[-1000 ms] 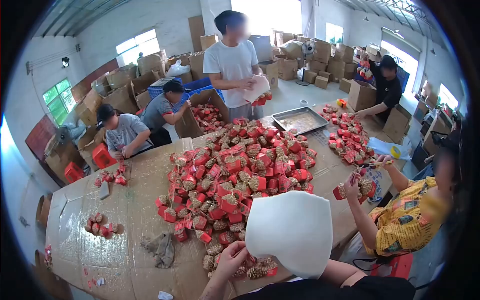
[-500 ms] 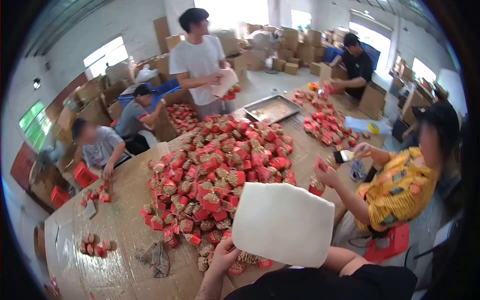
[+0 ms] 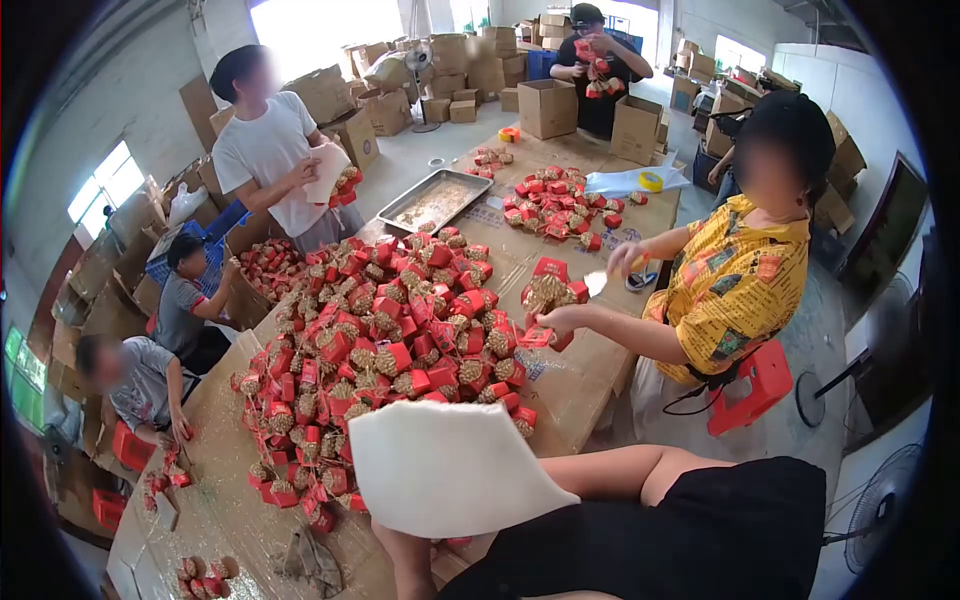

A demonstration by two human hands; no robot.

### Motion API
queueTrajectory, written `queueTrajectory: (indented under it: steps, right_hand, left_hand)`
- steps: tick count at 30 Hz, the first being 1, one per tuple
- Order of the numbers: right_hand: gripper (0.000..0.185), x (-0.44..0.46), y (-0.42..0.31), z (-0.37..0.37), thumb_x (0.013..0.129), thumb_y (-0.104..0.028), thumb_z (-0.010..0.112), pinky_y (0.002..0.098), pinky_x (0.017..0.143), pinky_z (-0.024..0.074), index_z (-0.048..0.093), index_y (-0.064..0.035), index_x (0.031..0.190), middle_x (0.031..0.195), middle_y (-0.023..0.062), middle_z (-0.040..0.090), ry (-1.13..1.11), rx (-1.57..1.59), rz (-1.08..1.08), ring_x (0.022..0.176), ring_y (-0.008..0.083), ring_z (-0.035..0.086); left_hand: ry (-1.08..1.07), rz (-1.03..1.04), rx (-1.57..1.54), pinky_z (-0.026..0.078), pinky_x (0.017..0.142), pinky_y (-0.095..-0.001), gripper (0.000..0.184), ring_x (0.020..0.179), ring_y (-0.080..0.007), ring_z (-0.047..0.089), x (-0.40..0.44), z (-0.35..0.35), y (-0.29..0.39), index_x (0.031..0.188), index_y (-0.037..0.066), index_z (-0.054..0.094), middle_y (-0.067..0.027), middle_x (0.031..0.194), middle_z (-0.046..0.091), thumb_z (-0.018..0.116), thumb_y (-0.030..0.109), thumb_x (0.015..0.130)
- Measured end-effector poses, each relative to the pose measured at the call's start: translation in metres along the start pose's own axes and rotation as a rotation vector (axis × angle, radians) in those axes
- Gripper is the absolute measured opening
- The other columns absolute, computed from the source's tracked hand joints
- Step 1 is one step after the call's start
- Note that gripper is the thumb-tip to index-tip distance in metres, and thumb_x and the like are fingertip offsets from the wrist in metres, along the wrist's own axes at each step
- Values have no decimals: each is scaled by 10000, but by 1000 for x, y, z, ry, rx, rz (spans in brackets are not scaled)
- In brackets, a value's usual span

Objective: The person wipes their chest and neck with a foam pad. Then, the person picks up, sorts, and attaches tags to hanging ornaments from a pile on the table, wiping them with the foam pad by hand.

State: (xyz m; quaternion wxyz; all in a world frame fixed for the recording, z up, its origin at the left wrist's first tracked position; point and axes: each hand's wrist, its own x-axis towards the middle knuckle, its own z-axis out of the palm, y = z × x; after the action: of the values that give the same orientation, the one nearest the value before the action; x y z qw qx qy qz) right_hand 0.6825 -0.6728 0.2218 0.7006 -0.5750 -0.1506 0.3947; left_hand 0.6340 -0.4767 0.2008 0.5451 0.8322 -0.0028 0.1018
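A stiff white sheet (image 3: 450, 470) is raised over the near edge of a big heap of red-wrapped bundles with knobbly gold-brown parts (image 3: 390, 330). My left hand (image 3: 403, 545) is below the sheet's lower edge; its fingers are hidden, so what it touches cannot be seen. My right forearm comes in from the right and runs behind the sheet, which covers my right hand. A few red pieces show just under the sheet's bottom edge.
The cardboard-covered table (image 3: 225, 500) holds a grey rag (image 3: 310, 565), a metal tray (image 3: 435, 200) and a smaller heap (image 3: 560, 200). A co-worker in a yellow shirt (image 3: 740, 280) holds a bundle at the right; others work across and at the left.
The view has swung right, so the heap and sheet appear further left. My left hand's fingers, seen before, are now hidden by the sheet. The far co-worker in black has lifted red bundles.
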Motion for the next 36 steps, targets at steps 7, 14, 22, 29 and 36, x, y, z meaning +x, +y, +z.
queueTrajectory:
  steps: [7,14,22,29,36]
  right_hand:
    - [456,12,2,7,987,-337,474,340,844,444,431,-88,1367,1152,53,555,-24,-21,37,1020,190,563]
    - [444,25,0,19,986,-340,482,336,808,470,458,-90,1352,1106,44,599,-37,-80,74,975,185,599]
    - [430,34,2,40,985,-344,491,330,767,498,489,-92,1334,1053,33,649,19,-35,145,923,179,641]
    - [343,44,40,49,933,-294,593,300,782,505,594,-79,1201,1004,25,665,118,826,-110,910,156,645]
    - [722,12,7,69,872,-259,646,392,727,497,241,-257,1469,949,184,641,303,-462,-253,811,309,653]
  left_hand:
    - [3,41,-42,503,857,-346,483,1036,-252,612,3,-10,-35,1275,-16,494,-146,1191,594,643,148,846]
    - [49,-307,-899,507,863,-335,438,1046,-232,609,-5,-6,-5,1274,-14,492,-137,1207,582,601,124,872]
    - [79,-276,-886,517,855,-330,387,1048,-213,606,-22,-5,-3,1261,-16,501,-129,1202,580,556,94,894]
    - [29,-178,-690,507,837,-314,368,1008,-199,616,-29,-9,2,1204,-27,549,-128,1121,619,606,109,867]
    - [37,63,-151,504,733,-275,245,854,-141,639,-48,-9,-9,1039,-12,625,-90,917,669,665,117,835]
